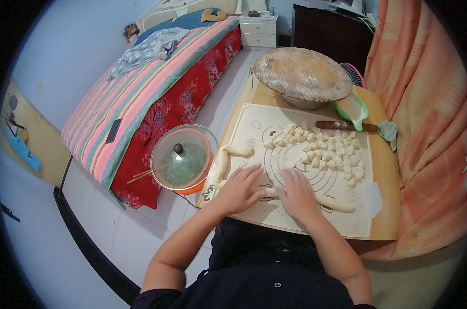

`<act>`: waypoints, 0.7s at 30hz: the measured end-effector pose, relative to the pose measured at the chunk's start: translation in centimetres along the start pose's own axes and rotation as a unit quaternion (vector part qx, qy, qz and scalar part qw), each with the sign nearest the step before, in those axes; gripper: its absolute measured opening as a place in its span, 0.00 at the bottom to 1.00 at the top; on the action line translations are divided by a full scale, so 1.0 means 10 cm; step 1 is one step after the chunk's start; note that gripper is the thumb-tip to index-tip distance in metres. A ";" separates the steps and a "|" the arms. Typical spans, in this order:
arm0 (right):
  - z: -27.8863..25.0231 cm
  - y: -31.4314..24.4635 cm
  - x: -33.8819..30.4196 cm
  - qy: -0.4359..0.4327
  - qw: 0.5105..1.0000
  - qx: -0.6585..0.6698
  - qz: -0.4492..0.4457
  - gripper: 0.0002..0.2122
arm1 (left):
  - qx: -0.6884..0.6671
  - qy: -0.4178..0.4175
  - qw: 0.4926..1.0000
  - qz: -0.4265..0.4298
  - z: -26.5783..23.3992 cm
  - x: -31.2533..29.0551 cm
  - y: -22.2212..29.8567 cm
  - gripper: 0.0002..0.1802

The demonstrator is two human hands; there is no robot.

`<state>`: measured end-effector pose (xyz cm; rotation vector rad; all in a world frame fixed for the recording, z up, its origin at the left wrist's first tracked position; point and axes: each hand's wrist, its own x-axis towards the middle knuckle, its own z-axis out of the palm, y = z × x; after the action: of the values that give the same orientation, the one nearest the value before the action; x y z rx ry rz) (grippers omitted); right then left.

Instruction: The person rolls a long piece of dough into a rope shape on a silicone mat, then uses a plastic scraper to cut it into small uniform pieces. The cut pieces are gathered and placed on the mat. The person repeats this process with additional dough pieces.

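Note:
A long rope of dough [336, 203] lies across the near part of a white printed pastry mat [295, 219]. My left hand [241, 189] rests by its left end, fingers stretched forward and thumb toward the rope. Flat over the rope's middle is my right hand [299, 195], fingers extended; it hides part of the dough. Neither hand grips anything. Another dough strip [222, 165] bends along the mat's left edge, beyond my left hand. Many small cut dough pieces [326, 149] are scattered over the mat's far right half.
On the wooden table [390, 206], a floury round woven tray [303, 74] covers a bowl. A rolling pin [341, 125], green scoop [358, 122] and white scraper [375, 200] lie nearby. A glass-lidded pot [179, 162] stands left, chopsticks [140, 176] beside it. A bed [141, 98] is farther left; curtains [424, 103] hang right.

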<state>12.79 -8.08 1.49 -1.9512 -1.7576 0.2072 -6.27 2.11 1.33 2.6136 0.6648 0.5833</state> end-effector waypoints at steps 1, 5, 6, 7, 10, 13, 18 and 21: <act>0.09 -0.04 0.08 0.008 1.000 -0.014 0.012 0.23 | 0.019 -0.008 0.999 -0.039 0.08 0.07 0.01 0.33; 0.22 -0.02 -0.15 -0.073 0.991 -0.103 -0.052 0.25 | 0.111 -0.087 0.990 -0.025 0.37 -0.13 0.19 0.38; 0.11 -0.07 -0.36 -0.095 0.988 -0.108 -0.058 0.26 | 0.124 -0.099 0.987 0.006 0.32 -0.27 0.31 0.39; 0.02 -0.13 -0.55 -0.112 0.985 -0.107 -0.070 0.27 | 0.121 -0.100 0.987 0.018 0.29 -0.43 0.39 0.40; -0.02 -0.10 -0.49 -0.136 0.985 -0.095 -0.055 0.28 | 0.110 -0.078 0.991 -0.005 0.33 -0.39 0.38 0.38; 0.13 0.04 0.02 -0.066 0.990 -0.122 -0.020 0.27 | 0.152 -0.019 0.985 -0.079 0.46 0.16 0.16 0.36; 0.28 -0.02 -0.14 -0.087 0.989 -0.118 -0.008 0.26 | 0.162 -0.033 0.982 -0.092 0.49 0.18 0.14 0.34; 0.07 -0.14 -0.60 -0.137 0.982 -0.110 -0.062 0.27 | 0.115 -0.067 0.991 -0.030 0.36 -0.38 0.39 0.34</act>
<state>10.31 -13.66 0.18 -2.0334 -2.1540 0.2593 -6.22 -3.98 -1.04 2.8015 0.8070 0.3270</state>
